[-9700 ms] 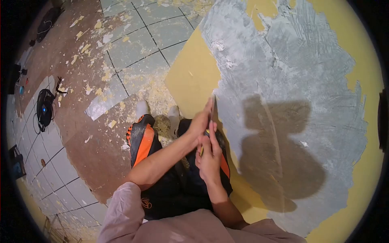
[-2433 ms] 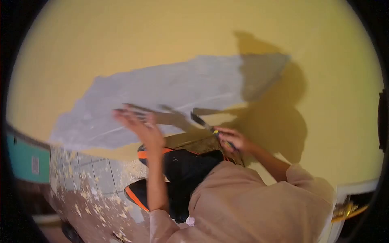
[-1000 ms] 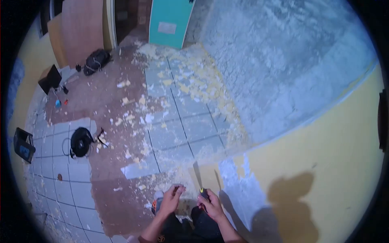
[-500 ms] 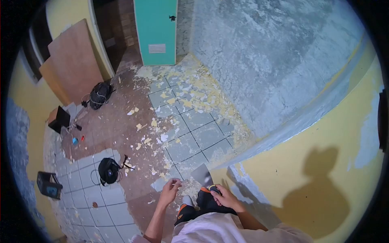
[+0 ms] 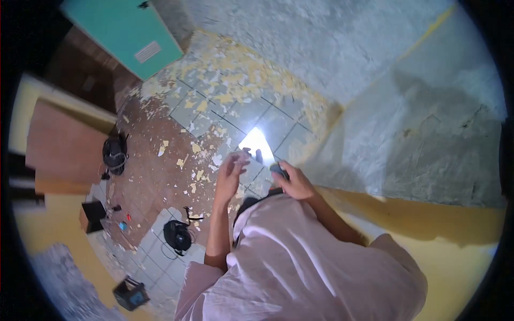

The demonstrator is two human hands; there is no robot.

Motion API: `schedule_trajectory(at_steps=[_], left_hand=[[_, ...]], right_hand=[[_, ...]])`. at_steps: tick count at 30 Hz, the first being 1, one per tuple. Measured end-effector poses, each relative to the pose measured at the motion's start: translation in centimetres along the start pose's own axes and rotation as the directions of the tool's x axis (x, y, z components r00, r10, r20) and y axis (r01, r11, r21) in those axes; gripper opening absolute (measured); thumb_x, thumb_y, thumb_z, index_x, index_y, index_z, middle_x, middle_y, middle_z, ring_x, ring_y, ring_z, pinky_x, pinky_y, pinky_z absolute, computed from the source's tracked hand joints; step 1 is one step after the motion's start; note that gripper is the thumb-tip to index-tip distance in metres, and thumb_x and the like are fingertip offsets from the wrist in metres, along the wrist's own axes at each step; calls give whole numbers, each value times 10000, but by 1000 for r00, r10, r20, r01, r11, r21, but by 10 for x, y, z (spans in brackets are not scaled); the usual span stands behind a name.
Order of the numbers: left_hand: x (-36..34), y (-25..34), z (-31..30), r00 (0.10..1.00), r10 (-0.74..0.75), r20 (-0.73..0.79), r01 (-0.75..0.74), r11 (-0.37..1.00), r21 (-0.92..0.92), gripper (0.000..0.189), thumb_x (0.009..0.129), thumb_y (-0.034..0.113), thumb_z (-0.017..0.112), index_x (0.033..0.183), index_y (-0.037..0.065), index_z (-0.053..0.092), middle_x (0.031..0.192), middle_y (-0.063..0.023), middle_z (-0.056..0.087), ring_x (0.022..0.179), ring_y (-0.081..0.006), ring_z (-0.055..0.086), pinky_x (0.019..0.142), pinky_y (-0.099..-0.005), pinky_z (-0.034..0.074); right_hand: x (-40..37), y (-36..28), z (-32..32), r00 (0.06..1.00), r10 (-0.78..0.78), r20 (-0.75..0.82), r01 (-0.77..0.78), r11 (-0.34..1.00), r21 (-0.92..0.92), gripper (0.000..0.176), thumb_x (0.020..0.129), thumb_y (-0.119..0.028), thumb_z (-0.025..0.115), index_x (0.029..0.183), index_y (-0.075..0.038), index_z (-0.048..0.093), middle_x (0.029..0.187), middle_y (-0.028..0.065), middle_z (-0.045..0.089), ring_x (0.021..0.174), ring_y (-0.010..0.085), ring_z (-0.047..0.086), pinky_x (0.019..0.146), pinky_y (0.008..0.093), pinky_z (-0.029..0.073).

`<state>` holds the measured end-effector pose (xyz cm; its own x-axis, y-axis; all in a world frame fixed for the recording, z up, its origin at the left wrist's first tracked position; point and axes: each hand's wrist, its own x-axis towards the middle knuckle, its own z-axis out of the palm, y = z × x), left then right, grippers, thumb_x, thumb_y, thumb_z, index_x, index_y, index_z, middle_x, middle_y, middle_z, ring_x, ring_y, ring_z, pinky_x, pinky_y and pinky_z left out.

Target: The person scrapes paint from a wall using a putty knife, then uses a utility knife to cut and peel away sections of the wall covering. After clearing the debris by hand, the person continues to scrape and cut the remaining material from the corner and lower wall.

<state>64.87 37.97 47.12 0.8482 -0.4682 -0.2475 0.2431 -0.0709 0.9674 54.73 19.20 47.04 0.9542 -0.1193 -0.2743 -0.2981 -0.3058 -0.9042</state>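
My right hand is wrapped around the dark handle of a wide-bladed scraper, raised in front of my body. Its blade points away from me and shines bright white with reflected light. Close by the blade's left edge is my left hand, fingers loosely curled and apart, fingertips overlapping the blade's near corner in this view. Beneath both hands, paint flakes litter the grey floor tiles.
Bare, scraped wall rises ahead and to the right, with yellow paint lower right. A green door stands upper left. On the floor at left lie a black bag, a backpack, a box and a dark crate-like container.
My view has turned right and down toward the wall. Both hands have risen, the scraper with them, and the left hand has come closer to the blade.
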Motion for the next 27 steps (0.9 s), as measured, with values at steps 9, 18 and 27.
schedule_trajectory(at_steps=[9,18,27], left_hand=[[144,18,-19,921,-354,163,383,901,-204,303,913,279,458,1074,29,515,1043,-105,577,957,-198,572,772,-314,479],[364,32,-35,746,-410,525,183,884,430,335,899,303,475,1111,44,497,1066,-93,565,964,-200,573,768,-320,464],[478,-43,-12,-66,-780,622,-602,528,599,501,866,419,480,1191,38,491,1127,-191,555,1017,-315,545,858,-367,423]], right_hand=[[89,1,-28,911,253,-326,-235,967,97,410,815,-345,570,1103,-56,530,753,184,610,678,308,598,624,364,450],[181,14,-17,569,610,-552,-603,766,225,414,755,-338,617,1028,-32,560,869,226,611,827,361,588,716,426,459],[245,81,10,322,759,-567,-670,605,430,362,680,-286,679,919,-26,597,889,217,607,878,372,565,782,415,447]])
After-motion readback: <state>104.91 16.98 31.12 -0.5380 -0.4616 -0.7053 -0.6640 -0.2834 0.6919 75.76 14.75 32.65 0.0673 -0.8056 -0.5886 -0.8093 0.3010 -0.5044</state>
